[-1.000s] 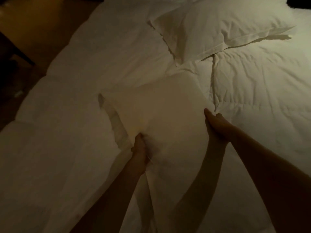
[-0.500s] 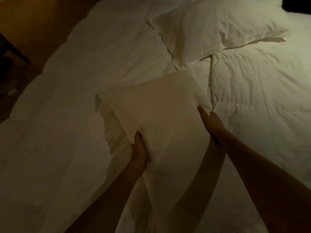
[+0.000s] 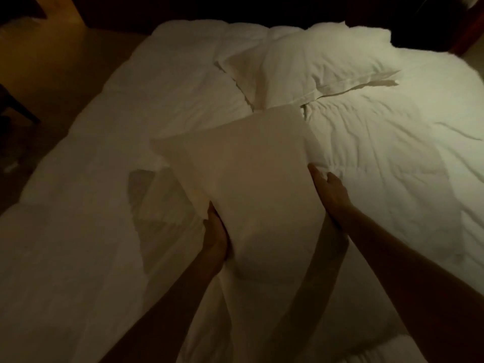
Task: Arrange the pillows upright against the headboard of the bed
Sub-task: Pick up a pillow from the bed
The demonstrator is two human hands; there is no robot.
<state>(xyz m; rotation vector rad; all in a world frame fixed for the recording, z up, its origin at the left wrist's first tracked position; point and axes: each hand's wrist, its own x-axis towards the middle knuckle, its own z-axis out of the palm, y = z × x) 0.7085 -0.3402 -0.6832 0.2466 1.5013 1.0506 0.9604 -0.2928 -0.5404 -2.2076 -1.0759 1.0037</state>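
**Plain white rectangular fabric pillow (image 3: 246, 174) gripped at both side edges**

The pillow is held tilted, raised over the rumpled white quilted duvet (image 3: 392, 158). Its left edge is clasped by the left hand (image 3: 216, 231): the thumb is laid on the near face, and the remaining fingers are hidden behind the fabric. Its right edge is grasped by the right hand (image 3: 330, 191), with the thumb stretched up along the edge and the fingers curled behind it. A second plump white pillow (image 3: 314, 61) is seen lying flat on the duvet just beyond the far corner.
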